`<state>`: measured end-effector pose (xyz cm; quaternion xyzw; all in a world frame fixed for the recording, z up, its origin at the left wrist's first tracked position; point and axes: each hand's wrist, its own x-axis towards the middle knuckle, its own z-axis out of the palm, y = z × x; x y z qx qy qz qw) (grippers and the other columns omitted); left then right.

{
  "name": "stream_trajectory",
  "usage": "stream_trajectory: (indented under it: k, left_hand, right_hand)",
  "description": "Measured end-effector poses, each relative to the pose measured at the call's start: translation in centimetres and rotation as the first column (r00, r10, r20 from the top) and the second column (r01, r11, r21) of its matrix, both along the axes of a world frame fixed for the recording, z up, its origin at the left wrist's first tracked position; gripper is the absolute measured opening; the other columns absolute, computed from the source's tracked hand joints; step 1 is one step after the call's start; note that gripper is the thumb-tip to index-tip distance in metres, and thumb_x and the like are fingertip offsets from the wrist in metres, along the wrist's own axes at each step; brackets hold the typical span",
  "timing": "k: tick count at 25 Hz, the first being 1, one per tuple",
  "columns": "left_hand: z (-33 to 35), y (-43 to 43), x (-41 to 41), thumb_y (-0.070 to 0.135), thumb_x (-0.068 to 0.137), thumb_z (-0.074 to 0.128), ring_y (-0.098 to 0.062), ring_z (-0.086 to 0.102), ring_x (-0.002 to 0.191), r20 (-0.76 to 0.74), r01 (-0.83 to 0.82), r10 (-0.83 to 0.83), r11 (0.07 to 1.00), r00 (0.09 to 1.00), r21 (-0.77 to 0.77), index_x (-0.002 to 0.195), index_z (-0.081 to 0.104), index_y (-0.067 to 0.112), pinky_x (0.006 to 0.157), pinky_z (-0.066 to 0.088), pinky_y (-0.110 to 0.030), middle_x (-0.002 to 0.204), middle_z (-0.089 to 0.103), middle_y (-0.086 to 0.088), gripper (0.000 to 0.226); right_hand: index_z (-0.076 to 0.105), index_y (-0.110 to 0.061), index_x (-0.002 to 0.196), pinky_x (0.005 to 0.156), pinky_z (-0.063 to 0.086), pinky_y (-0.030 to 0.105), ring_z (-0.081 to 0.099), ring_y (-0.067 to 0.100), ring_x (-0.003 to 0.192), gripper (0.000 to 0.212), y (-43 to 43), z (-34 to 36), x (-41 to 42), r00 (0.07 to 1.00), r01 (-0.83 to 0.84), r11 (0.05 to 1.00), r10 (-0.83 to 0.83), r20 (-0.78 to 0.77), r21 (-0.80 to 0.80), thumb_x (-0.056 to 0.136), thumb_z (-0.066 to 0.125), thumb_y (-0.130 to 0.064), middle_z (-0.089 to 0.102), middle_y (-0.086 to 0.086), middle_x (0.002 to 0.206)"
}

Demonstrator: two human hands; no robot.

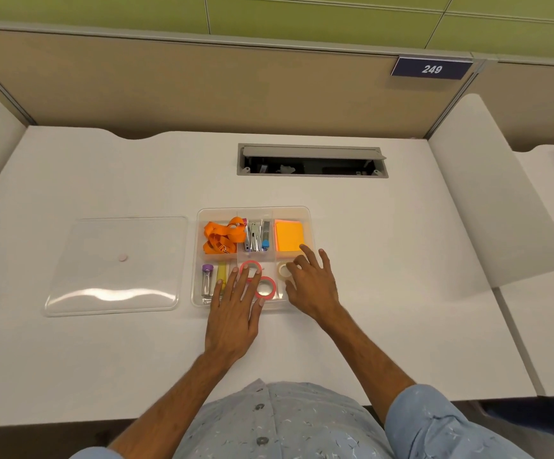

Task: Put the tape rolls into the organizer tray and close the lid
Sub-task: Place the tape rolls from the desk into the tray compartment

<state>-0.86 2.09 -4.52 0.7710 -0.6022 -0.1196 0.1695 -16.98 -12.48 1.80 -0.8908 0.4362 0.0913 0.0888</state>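
A clear organizer tray (305,213) sits mid-desk. Two pink tape rolls lie flat in its front middle compartment, one (251,268) behind, the other (265,287) nearer me. A whitish tape roll (283,270) lies in the front right compartment. My left hand (234,309) rests flat over the tray's front edge, fingers spread and touching the pink rolls. My right hand (312,283) hovers at the tray's front right corner, fingers apart, fingertips at the whitish roll. The clear lid (116,266) lies flat on the desk left of the tray.
Other compartments hold an orange lanyard (221,235), a stapler and metal tools (255,235), orange sticky notes (289,235), a purple-capped vial (207,279) and a yellow marker (221,274). An open cable hatch (312,160) sits behind the tray. A partition wall borders the desk's back.
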Motion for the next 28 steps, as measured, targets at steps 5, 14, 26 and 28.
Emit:
stream_trajectory:
  k: [5, 14, 26, 28]
  left_hand:
    - [0.2, 0.0, 0.0, 0.057, 0.109, 0.020, -0.027, 0.013, 0.166, -0.011, 0.004, -0.004, 1.000, 1.000, 0.012, 0.168, 0.017, 0.028, 0.135, 0.014, -0.059, 0.178, 0.019, -0.002, 0.066]
    - [0.4, 0.0, 0.1, 0.055, 0.108, 0.030, -0.027, 0.014, 0.166, -0.027, 0.000, 0.001, 1.000, 1.000, 0.016, 0.168, 0.024, 0.025, 0.135, 0.012, -0.057, 0.178, 0.020, -0.002, 0.068]
    - [0.2, 0.0, 0.0, 0.045, 0.110, 0.040, -0.027, 0.016, 0.166, 0.011, 0.006, -0.006, 0.999, 1.000, -0.038, 0.168, 0.021, 0.025, 0.135, 0.016, -0.058, 0.177, 0.024, -0.003, 0.065]
    - [0.0, 0.0, 0.1, 0.047, 0.110, 0.036, -0.026, 0.016, 0.166, 0.015, 0.008, -0.007, 0.999, 1.000, -0.041, 0.169, 0.022, 0.025, 0.135, 0.016, -0.058, 0.177, 0.024, -0.003, 0.064]
  right_hand:
    - [0.059, -0.024, 0.147, 0.135, 0.004, 0.058, 0.018, 0.025, 0.165, 0.050, -0.2, -0.1, 1.1, 0.998, 0.060, 0.998, -0.060, -0.015, 0.004, 0.103, 0.061, -0.047, 0.050, 0.002, 0.163]
    - [0.054, -0.024, 0.147, 0.134, 0.012, 0.056, 0.025, 0.025, 0.163, 0.047, -0.7, -0.2, 2.1, 0.987, 0.163, 0.987, -0.163, 0.011, -0.012, 0.105, 0.059, -0.045, 0.053, 0.002, 0.160]
    - [0.076, -0.019, 0.117, 0.112, 0.043, 0.044, 0.054, 0.026, 0.141, 0.032, -2.5, 0.8, -2.7, 0.895, 0.265, 0.964, -0.238, 0.377, -0.021, 0.090, 0.067, -0.005, 0.076, 0.002, 0.127]
    - [0.076, -0.020, 0.122, 0.116, 0.041, 0.045, 0.050, 0.024, 0.145, 0.035, -2.7, 1.0, -3.7, 0.932, 0.187, 0.982, -0.176, 0.318, -0.004, 0.091, 0.068, -0.006, 0.074, 0.000, 0.132]
